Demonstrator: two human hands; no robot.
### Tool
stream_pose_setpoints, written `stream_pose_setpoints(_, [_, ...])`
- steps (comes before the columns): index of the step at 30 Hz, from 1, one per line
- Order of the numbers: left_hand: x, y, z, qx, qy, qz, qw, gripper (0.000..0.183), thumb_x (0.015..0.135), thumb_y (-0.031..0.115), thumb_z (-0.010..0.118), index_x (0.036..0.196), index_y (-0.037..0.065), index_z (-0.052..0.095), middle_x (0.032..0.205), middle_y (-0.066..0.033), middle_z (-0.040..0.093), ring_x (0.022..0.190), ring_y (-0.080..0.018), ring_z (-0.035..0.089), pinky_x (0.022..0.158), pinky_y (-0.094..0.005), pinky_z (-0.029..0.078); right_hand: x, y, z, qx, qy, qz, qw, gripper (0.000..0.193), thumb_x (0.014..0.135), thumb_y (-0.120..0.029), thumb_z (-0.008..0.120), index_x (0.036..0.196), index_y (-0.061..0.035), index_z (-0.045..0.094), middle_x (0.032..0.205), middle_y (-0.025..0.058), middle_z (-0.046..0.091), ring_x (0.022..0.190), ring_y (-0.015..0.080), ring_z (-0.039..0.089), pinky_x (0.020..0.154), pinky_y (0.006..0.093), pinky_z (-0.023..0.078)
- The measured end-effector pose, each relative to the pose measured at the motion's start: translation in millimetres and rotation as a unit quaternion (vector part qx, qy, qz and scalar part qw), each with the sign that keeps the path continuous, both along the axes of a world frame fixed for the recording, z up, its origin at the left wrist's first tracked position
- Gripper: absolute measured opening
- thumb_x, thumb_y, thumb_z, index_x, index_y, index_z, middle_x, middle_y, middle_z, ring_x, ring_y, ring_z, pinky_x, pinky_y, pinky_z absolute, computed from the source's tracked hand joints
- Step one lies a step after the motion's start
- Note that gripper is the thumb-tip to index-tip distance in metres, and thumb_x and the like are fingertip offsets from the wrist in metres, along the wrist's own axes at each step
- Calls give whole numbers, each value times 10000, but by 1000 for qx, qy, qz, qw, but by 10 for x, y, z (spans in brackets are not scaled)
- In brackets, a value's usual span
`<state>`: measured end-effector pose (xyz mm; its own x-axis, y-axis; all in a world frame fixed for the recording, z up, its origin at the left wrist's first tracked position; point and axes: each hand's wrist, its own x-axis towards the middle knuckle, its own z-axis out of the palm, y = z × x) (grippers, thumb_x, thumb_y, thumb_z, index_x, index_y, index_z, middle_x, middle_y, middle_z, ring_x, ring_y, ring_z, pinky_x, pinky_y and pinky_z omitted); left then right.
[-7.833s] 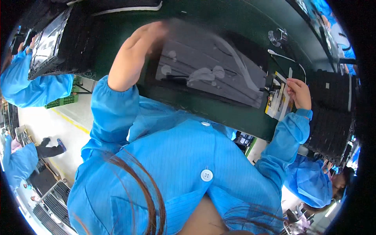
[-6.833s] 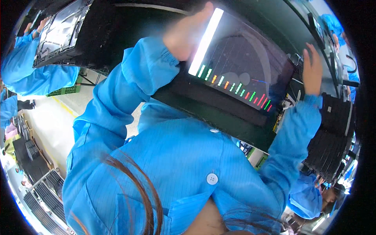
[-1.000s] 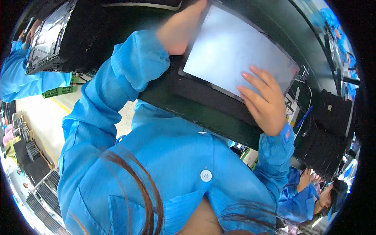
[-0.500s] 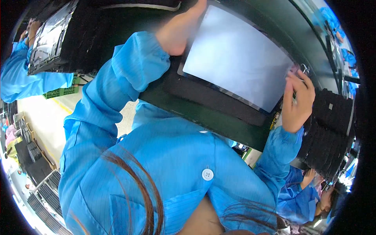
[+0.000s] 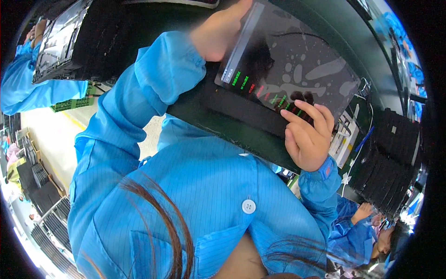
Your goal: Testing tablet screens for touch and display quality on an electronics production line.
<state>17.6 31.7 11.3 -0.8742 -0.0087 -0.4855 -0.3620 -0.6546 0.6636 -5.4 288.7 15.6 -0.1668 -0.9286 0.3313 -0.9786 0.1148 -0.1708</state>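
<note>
A flat tablet (image 5: 288, 51) with a dark, glossy screen lies tilted on a black pad (image 5: 237, 104) over the dark green bench. Rows of small green and red text run along its near side, with a pale strip down its left side. My left hand (image 5: 216, 35) grips the tablet's left edge; its fingertips are cut off or hidden. Over the near right part of the screen is my right hand (image 5: 311, 132), fingers apart and fingertips at the glass. Nothing is held in it.
Right of the tablet lie a white strip-like fixture (image 5: 344, 142), cables and a blue pen-like stick (image 5: 364, 139). Beyond stands a stack of black sheets (image 5: 390, 160). Another dark stack (image 5: 69, 46) is at upper left, beside a co-worker's blue sleeve (image 5: 42, 100).
The screen has gone from plain white to dark with coloured text. My right hand has moved from the tablet's right edge left and nearer, onto the screen. My left hand stays at the left edge.
</note>
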Motion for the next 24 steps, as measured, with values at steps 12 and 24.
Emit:
stream_pose_setpoints(12, [-56, -31, -115, 32, 44, -15, 998, 584, 913, 520, 273, 1142, 29, 491, 1111, -125, 565, 989, -246, 543, 887, -351, 424, -58, 152, 62, -56, -27, -50, 997, 48, 690, -105, 593, 690, -60, 576, 936, 56, 648, 951, 283, 557, 847, 431, 369])
stream_pose_setpoints(24, [-54, -90, -140, -48, 95, 28, 994, 556, 912, 510, 299, 1114, 38, 514, 1088, -121, 576, 974, -240, 552, 884, -348, 426, -1176, 1011, 46, -64, -237, -362, 899, 175, 880, -142, 519, 914, 11, 597, 875, 76, 624, 811, 130, 566, 752, 250, 436])
